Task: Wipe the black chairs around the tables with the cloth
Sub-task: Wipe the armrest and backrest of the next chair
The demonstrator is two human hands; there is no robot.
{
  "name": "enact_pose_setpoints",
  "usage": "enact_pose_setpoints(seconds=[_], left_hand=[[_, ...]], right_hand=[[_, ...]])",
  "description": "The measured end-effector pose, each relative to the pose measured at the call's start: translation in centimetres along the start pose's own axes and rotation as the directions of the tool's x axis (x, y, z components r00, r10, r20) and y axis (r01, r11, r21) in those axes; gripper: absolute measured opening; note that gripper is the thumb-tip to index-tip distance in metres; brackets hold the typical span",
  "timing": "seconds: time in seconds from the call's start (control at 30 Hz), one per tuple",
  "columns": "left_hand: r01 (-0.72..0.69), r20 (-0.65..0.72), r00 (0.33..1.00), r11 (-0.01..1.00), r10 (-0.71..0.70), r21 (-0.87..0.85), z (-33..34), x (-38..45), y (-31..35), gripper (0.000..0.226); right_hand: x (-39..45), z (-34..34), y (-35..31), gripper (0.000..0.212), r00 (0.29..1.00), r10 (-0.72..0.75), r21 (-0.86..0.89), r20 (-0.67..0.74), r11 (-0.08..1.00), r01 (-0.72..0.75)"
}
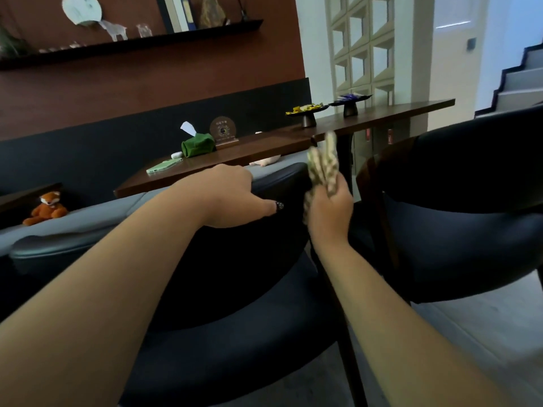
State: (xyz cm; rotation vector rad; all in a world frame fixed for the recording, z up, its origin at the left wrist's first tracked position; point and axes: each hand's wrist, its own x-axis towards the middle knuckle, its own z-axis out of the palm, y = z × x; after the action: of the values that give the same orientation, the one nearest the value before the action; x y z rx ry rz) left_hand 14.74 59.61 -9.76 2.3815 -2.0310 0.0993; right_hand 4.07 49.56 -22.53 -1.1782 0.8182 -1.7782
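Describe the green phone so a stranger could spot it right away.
Find the long dark wooden table against the black wall panel. Near its front left edge, beside a small white case and a green tissue pouch, lies the green phone. It is the only flat, pale green slab there.

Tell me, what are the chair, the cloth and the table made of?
The black chair looks like smooth leather or something like it, since its backrest top has a soft shine. The cloth in the right hand looks like soft patterned fabric, bunched and floppy. The table seems to be dark polished wood, brown and a bit shiny.
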Motion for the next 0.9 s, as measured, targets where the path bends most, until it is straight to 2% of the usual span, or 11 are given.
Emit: enact_pose_setpoints(seconds=[0.1, 0.2, 0.33, 0.5, 0.6, 0.63, 0.7, 0.8, 0.9], left_hand=[[0.011, -0.066, 0.998, 0.999, -0.009, 0.04, 0.3, -0.2, 0.2, 0.052], [0.016, -0.081, 0.997, 0.997, -0.011, 0.072, 0.3, -0.5, 0.3, 0.051], [0.021, -0.073, 0.997, 0.996, -0.015, 0.085, 0.0, -0.9, 0.7, 0.049], [0.012, -0.101, 0.995, 0.991, 0.002, 0.135, 0.1, -1.1, 0.7, 0.048], [0.012, -0.099, 0.995, 0.992, 0.001, 0.126, 0.0, -1.0, 0.8, 0.045], [0.014, -0.102, 0.995, 0.992, -0.001, 0.122, 0.1, -1.0, 0.7, 0.046], [0.016, -0.15, 0.989, 0.992, 0.003, 0.125, 0.4, -1.1, 0.6, 0.051], [0.023, -0.225, 0.974, 0.996, -0.002, 0.09, 1.0, -1.3, 0.6, 0.064], [0.024, -0.221, 0.975, 0.998, -0.01, 0.06, 0.8, -1.6, 0.5, 0.062]], right_hand=[[-1.1, 2.1, -2.2, 0.047, 0.979, -0.197, 0.008, 0.055, 0.98, 0.196], [-2.1, 2.1, -1.1, 0.041, 0.973, -0.229, 0.05, -0.035, 0.972, 0.231], [-2.8, 2.1, 1.2, 0.036, 0.98, -0.107, 0.065, -0.169, 0.991, 0.119], [-4.3, 0.6, 5.0, 0.034, 0.985, 0.092, -0.034, -0.148, 0.995, -0.098], [-3.4, -0.2, 3.5, 0.033, 0.968, 0.197, 0.047, -0.157, 0.98, -0.191], [-3.2, -0.1, 2.2, 0.033, 0.973, 0.164, 0.083, -0.162, 0.985, -0.152], [-3.4, 0.7, -0.7, 0.038, 0.989, -0.015, 0.133, -0.147, 0.991, 0.034], [-5.0, 2.7, -3.3, 0.041, 0.949, -0.313, 0.095, -0.049, 0.944, 0.316], [-5.7, 3.0, -1.6, 0.041, 0.908, -0.418, -0.012, -0.04, 0.908, 0.418]])
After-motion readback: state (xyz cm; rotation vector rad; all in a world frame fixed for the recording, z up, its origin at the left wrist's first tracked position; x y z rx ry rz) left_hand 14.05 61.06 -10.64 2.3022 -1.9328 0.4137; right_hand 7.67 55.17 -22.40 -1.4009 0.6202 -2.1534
